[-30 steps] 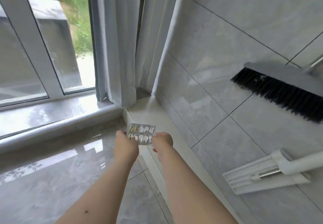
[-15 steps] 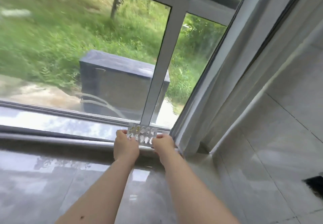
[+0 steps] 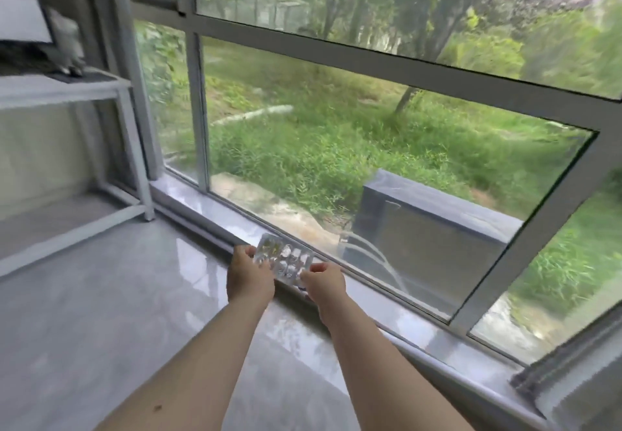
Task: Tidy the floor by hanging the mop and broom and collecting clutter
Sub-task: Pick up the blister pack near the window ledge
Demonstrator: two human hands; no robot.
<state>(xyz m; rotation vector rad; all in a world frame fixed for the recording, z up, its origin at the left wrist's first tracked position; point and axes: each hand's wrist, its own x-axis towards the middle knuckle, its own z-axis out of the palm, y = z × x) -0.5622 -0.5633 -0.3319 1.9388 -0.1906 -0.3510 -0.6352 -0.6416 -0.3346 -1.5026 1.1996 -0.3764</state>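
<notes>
View swings left along the window (image 3: 387, 148): the tiled wall with the broom and mop, visible a second ago, is out of frame, and the curtain seen half a second ago is gone too. A white shelf frame (image 3: 131, 148) now enters at left, with blurred items on top. More of the grass and trees outside shows. The blister pack (image 3: 286, 260) now sits tilted, its right end lower.
</notes>
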